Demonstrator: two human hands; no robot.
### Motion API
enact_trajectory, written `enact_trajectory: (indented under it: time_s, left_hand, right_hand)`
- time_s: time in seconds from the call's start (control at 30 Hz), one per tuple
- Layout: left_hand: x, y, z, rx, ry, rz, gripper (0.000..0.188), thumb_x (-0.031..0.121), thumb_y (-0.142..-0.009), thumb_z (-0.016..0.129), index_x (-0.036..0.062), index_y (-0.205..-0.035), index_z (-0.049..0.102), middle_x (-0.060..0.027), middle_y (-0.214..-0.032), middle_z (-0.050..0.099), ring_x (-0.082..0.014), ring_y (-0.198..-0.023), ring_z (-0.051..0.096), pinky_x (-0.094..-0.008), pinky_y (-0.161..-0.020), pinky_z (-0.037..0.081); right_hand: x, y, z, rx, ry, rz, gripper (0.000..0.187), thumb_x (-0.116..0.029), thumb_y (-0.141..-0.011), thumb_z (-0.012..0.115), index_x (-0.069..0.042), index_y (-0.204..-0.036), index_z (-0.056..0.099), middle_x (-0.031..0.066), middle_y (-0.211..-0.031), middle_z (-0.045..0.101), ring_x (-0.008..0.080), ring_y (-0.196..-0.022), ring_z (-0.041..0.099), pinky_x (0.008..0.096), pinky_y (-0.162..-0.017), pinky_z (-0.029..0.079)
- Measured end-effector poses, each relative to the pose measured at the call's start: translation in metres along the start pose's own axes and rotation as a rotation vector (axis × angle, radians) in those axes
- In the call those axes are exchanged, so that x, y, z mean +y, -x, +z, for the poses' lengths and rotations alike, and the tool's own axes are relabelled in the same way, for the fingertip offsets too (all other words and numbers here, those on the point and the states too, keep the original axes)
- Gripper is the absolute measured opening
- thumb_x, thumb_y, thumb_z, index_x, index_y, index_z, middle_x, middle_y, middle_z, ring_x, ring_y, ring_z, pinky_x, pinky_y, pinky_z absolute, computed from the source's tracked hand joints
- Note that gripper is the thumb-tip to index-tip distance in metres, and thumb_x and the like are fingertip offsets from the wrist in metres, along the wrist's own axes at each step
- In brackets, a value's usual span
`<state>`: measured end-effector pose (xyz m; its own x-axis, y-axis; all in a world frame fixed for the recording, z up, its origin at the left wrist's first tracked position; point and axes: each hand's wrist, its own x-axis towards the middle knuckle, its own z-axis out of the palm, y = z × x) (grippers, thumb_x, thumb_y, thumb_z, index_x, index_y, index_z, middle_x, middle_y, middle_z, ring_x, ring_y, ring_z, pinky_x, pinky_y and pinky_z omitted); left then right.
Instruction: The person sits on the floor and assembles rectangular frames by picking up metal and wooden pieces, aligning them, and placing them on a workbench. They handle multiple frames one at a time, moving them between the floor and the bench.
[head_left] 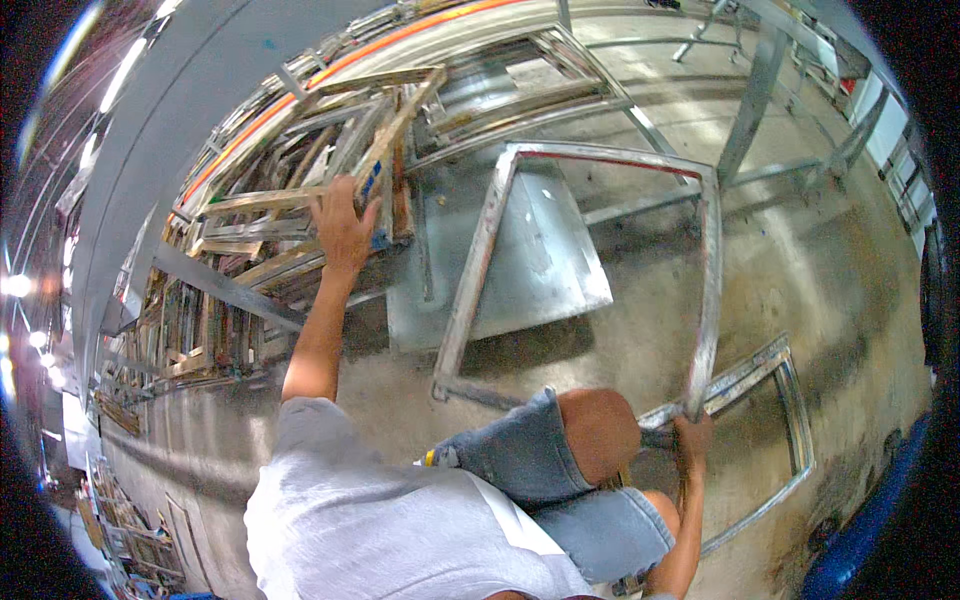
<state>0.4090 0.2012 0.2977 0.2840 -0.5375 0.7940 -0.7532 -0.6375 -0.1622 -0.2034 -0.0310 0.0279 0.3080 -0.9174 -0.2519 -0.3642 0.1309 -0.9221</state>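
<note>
My right hand (692,440) is closed round the lower right corner of a rectangular metal frame (710,280), grey with worn reddish patches. That frame is held up tilted in front of my knees. On the left my left arm is stretched out. My left hand (345,230), its thumb and fingers apart, is at the edge of a pile of frames (300,200) in wood and worn metal. Whether its fingertips press on the nearest frame, I cannot tell. Behind the held frame lies a shiny grey metal sheet (540,250).
A second metal frame (800,430) lies on the concrete floor (780,290) by my right hand. Grey metal posts and bars (755,100) stand at the far right. A large grey beam (150,130) rises on the left. Something blue (870,510) is at the lower right.
</note>
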Motion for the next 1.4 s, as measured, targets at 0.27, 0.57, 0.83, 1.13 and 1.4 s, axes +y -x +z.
enact_trajectory:
  time_s: [0.27,0.57,0.83,1.13,1.4]
  left_hand:
    - [-0.067,-0.015,0.015,-0.022,-0.038,0.18,0.034,0.034,-0.084,0.069,0.0052,-0.098,0.058,-0.0122,-0.095,0.061,-0.0311,-0.095,0.058,-0.0439,-0.088,0.042]
    - [-0.076,-0.008,0.012,0.077,0.364,-0.158,0.054,0.05,-0.093,0.055,0.002,-0.116,0.064,-0.0161,-0.12,0.062,-0.0327,-0.122,0.049,-0.0474,-0.11,0.029]
    - [-0.064,0.036,-0.058,-0.154,0.626,-0.531,0.053,0.047,-0.099,0.045,0.0001,-0.114,0.065,-0.0161,-0.126,0.06,-0.0317,-0.123,0.049,-0.0428,-0.106,0.034]
    - [-0.021,0.099,-0.075,0.259,1.652,-1.115,0.042,0.045,-0.099,0.047,0.0083,-0.117,0.057,-0.007,-0.116,0.062,-0.0201,-0.114,0.056,-0.0359,-0.095,0.041]
    - [0.047,-0.021,-0.019,0.479,1.833,-1.171,0.025,0.022,-0.087,0.066,0.0039,-0.102,0.058,-0.0168,-0.106,0.065,-0.0276,-0.096,0.063,-0.0395,-0.085,0.051]
  right_hand:
    - [0.065,0.025,-0.031,0.295,0.149,-0.086,0.056,-0.012,-0.072,0.065,0.007,-0.122,0.048,0.0124,-0.093,0.059,0.0182,-0.077,0.055,0.0326,-0.066,0.047]
    - [-0.105,0.005,0.023,0.036,-0.331,0.113,0.037,-0.015,-0.078,0.062,0.001,-0.109,0.051,0.0085,-0.095,0.054,0.0187,-0.078,0.055,0.0338,-0.067,0.048]
    - [-0.127,-0.01,0.083,-0.104,-0.299,-0.012,0.022,-0.021,-0.078,0.057,-0.003,-0.089,0.051,0.0025,-0.074,0.049,0.0145,-0.068,0.048,0.0302,-0.064,0.041]
    - [-0.268,-0.072,0.138,-0.332,-0.357,-0.028,0.024,-0.025,-0.083,0.064,-0.006,-0.096,0.056,0.0028,-0.082,0.058,0.017,-0.072,0.057,0.0324,-0.06,0.046]
    - [-0.445,-0.026,0.307,-0.696,-0.327,-0.146,0.031,-0.034,-0.082,0.065,-0.003,-0.087,0.062,0.0047,-0.075,0.058,0.0146,-0.058,0.055,0.0303,-0.052,0.047]
